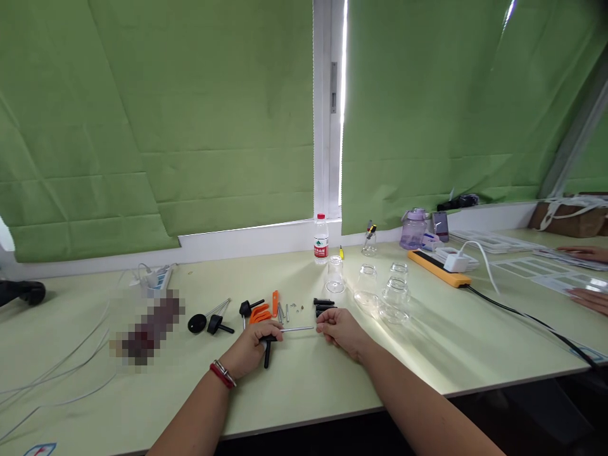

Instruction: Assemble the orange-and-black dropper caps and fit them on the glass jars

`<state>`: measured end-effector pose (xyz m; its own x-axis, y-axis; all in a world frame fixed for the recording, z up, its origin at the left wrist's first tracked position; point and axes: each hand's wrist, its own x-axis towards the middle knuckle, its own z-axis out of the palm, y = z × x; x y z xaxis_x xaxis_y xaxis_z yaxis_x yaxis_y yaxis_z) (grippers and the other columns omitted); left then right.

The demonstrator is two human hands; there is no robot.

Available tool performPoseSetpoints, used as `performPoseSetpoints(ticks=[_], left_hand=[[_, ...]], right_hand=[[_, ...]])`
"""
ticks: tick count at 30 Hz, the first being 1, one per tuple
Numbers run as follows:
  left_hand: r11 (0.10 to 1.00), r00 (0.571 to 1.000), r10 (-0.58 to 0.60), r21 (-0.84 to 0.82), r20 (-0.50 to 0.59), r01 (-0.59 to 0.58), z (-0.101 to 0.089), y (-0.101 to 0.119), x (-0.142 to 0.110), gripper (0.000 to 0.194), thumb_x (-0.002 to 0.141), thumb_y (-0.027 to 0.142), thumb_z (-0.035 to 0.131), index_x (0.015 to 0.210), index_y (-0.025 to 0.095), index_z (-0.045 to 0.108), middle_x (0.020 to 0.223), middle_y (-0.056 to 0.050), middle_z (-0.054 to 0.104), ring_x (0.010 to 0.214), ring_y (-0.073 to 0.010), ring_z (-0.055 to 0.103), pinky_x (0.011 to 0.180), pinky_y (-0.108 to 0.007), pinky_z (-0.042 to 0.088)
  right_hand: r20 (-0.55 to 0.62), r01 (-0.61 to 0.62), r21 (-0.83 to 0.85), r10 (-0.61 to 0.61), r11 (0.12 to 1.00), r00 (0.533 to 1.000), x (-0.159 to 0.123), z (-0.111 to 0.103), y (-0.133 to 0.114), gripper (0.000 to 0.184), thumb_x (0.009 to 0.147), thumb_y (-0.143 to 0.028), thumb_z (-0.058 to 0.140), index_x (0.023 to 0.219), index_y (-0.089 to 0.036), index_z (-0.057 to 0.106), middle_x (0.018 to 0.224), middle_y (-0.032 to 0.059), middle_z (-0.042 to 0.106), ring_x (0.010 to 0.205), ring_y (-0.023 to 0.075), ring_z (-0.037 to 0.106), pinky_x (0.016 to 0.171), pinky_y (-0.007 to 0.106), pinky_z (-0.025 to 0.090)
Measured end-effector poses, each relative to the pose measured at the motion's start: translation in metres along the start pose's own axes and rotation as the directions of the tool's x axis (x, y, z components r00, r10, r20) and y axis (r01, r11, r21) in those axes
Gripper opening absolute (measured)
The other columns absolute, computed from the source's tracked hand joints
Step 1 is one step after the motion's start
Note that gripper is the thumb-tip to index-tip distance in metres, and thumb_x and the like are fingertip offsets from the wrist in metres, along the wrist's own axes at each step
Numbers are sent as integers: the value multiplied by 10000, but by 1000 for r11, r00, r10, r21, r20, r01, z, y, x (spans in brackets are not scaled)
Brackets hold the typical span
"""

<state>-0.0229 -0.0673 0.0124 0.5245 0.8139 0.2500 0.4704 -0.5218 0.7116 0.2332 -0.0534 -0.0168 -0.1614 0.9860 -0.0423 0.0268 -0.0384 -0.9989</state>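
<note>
My left hand (259, 342) is closed around the black T-shaped handle (267, 358) of a tool with a thin metal rod (298, 329), which points right. At the rod's tip my right hand (341, 330) has thumb and fingers pinched together; whatever they hold is too small or hidden to make out. Just behind the right hand lie several black ribbed pieces (323, 303). Orange curved parts (259, 313), a flat orange piece (275, 303), short metal pins (287, 313) and tiny bits lie beyond the left hand. More black-headed parts with metal rods (216, 324) rest to its left.
Several clear glasses (335, 275) and a water bottle (321, 239) stand at the back. An orange power strip (439, 269) with a black cable lies right, past which another person's hands (589, 299) show. White cables (71, 354) and a blurred patch (149, 332) are at left.
</note>
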Motion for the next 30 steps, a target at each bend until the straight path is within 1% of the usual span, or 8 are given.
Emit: performPoseSetpoints(ticks=[4,8,14,20,24,30], left_hand=[[998,1000,22,61,-6,-21,2,-1,0,455,605,-4,370,876,218,660,1154,-43,608,1121,-178,528,1017,-364,369],[992,999,37,120,36,-41,4,4,2,502,561,-28,349,887,216,644,1137,-34,605,1119,-167,521,1022,-347,365],[991,997,54,120,48,-60,7,10,2,510,541,-40,342,884,203,630,1088,-42,607,1085,-163,524,1006,-336,372],[991,995,89,100,43,-93,8,5,2,533,516,-45,340,898,189,627,1080,-43,600,1078,-171,518,996,-357,367],[988,993,112,102,43,-116,9,2,3,533,515,-46,334,893,189,627,1068,-40,597,1068,-166,518,991,-346,369],[988,992,117,99,47,-121,8,5,3,539,499,-54,329,886,186,618,1049,-38,598,1040,-159,526,974,-335,385]], right_hand=[[10,8,25,-9,1000,1000,0,1,-1,165,621,-196,662,753,-134,586,571,-28,560,427,45,431,396,179,285],[18,16,36,-16,999,1000,1,1,0,167,621,-200,666,753,-132,591,555,-34,547,427,46,428,406,185,301],[11,14,38,-14,999,1000,2,1,2,170,623,-193,670,762,-132,596,582,-30,551,438,46,434,420,189,321],[-15,9,23,-8,1000,1000,3,2,1,136,623,-169,656,744,-139,602,600,-28,558,437,46,423,439,199,347],[-32,8,9,-7,1000,999,1,4,0,100,636,-154,637,729,-144,601,600,-22,565,440,48,410,442,201,334],[-40,5,-27,-6,1000,999,-1,6,1,46,669,-136,600,710,-150,585,613,-9,575,451,55,400,453,208,316]])
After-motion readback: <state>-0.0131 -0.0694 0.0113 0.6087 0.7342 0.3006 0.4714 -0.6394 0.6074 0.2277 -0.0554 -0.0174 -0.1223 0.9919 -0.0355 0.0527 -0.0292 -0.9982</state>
